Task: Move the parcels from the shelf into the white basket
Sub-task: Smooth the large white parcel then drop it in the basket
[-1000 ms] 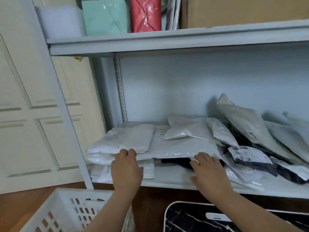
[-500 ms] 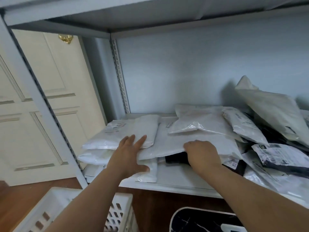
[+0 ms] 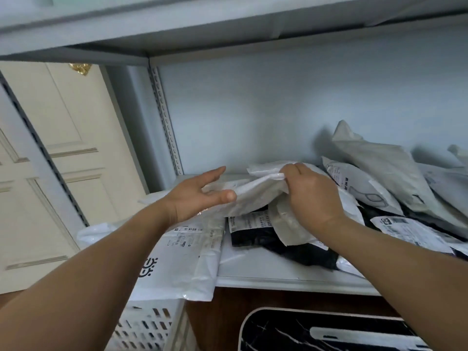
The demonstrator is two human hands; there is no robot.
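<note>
Since the earlier frame, a white parcel [image 3: 255, 196] has been lifted off the shelf [image 3: 266, 274] pile. It is pinched by the right hand [image 3: 312, 196]; the left hand [image 3: 200, 196], fingers spread, supports it. The white basket [image 3: 149, 325] stands below.

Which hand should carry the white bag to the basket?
Probably the right hand: it already pinches the white parcel's top edge. The left hand is open beside it, but is nearer the white basket at lower left, so it could support.

Both bare arms reached forward.
The left hand [image 3: 200, 196] lay open, fingers straight, thumb out; the right hand [image 3: 312, 196] was curled, fingertips [image 3: 286, 173] pinching.
</note>
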